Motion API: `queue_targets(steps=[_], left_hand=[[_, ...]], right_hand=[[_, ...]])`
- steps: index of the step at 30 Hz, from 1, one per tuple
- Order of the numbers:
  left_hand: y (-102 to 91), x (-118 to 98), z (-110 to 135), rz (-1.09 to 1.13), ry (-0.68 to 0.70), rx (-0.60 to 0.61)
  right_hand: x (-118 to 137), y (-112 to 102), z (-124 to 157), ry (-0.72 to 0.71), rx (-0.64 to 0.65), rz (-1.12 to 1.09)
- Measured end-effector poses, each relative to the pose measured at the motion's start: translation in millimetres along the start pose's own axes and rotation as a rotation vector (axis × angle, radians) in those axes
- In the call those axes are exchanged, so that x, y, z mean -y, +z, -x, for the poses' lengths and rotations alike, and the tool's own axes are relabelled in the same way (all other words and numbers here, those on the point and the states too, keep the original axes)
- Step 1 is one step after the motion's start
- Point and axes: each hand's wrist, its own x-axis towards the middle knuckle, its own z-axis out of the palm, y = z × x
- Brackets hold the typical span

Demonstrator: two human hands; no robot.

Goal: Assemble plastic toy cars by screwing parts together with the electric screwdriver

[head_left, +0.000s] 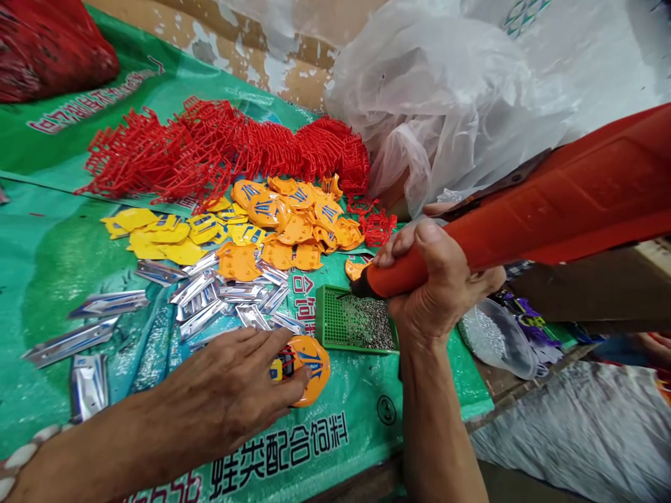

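My right hand is wrapped round a red electric screwdriver. Its dark nose and bit point down to the left, over a small green perforated tray. Small metal screws lie in that tray, mostly toward its right side. My left hand is closed over a toy-like plastic assembly with an orange shell, blue markings and yellow and dark parts. The assembly rests on the green sheet in front of the tray, and my fingers hide part of it.
Red plastic frames are heaped at the back. Before them lie orange shells, yellow pieces and silvery strips. A clear tub of small bits stands on the right. Plastic bags bulge behind; a red bag sits back left.
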Motion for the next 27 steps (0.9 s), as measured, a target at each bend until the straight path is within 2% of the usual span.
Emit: queue_targets(steps=[3,7,15,18,22,27], left_hand=[[1.8,-0.8,1.4,0.006,0.001,-0.038],[2.7,-2.4,2.7,0.006,-0.052,-0.018],[5.6,-1.0,1.7,-0.001,-0.022,-0.061],[6.1,-0.8,1.6,-0.012,-0.021,-0.043],[5.3,-0.4,0.7,-0.022,-0.017,-0.010],[7.2,0.3,2.6,-0.029,-0.028,-0.017]], right_hand=[[0.3,0.9,0.6,-0.018,0.007,0.005],[0.3,0.1,2.0,-0.004,0.012,-0.014],[-0.7,2.1,1.5,-0.028,-0.023,0.009],[13.5,5.6,-1.6,-0.019,-0.053,0.015],[44.5,5.7,-0.2,-0.013,-0.080,0.055],[69.1,-4.0,16.1,0.030,0.126,0.013]])
